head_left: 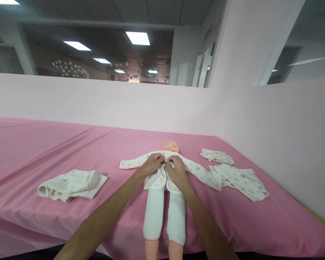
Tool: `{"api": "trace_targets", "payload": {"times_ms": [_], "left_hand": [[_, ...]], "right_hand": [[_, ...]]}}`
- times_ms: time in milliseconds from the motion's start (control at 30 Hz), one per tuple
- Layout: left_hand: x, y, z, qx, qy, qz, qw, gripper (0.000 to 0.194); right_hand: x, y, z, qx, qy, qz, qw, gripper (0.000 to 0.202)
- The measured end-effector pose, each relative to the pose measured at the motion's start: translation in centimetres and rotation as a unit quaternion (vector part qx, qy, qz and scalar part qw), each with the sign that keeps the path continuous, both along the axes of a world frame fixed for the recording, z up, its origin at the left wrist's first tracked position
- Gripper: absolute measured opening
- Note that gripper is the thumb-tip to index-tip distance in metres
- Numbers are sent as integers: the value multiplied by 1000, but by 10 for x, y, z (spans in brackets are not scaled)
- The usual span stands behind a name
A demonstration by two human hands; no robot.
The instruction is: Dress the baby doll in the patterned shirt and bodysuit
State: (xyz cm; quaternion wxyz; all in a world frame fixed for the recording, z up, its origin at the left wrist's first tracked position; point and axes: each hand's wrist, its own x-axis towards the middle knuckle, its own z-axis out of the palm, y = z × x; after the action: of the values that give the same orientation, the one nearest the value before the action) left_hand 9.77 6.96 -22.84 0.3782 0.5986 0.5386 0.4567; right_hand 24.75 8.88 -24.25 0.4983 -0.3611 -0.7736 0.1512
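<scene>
Hands at chest of plastic baby doll point(170, 146), supine mid pink sheet point(70, 144). L hand point(151, 164) + R hand point(176, 171) pinch white printed cotton top point(162, 177) front closed, edges drawn together. Folded garment point(72, 185) left, two spare pcs point(238, 177) right.

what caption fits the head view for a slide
Both hands, left hand and right hand, pinch the front of a doll's printed top on a pink table.
</scene>
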Motion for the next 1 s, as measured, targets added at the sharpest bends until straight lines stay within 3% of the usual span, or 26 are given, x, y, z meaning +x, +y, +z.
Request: {"api": "trace_targets", "payload": {"times_ms": [233, 333, 433, 567, 733, 1000], "left_hand": [[4, -10, 11, -2, 8, 20, 1000, 34], [11, -20, 15, 61, 97, 36, 993, 26], [16, -38, 14, 125, 232, 76, 962, 18], [18, -64, 8, 125, 352, 136, 918, 3], [18, -79, 8, 81, 359, 147, 918, 9], [23, -73, 4, 130, 317, 133, 930, 20]], "right_hand": [[2, -3, 0, -1, 37, -26, 999, 8], [4, -5, 3, -5, 75, -47, 996, 11], [8, -9, 2, -35, 84, -51, 995, 11], [18, -22, -4, -73, 58, -54, 994, 17], [28, -44, -5, -122, 32, -31, 992, 20], [34, -52, 0, -91, -29, -57, 994, 13]]}}
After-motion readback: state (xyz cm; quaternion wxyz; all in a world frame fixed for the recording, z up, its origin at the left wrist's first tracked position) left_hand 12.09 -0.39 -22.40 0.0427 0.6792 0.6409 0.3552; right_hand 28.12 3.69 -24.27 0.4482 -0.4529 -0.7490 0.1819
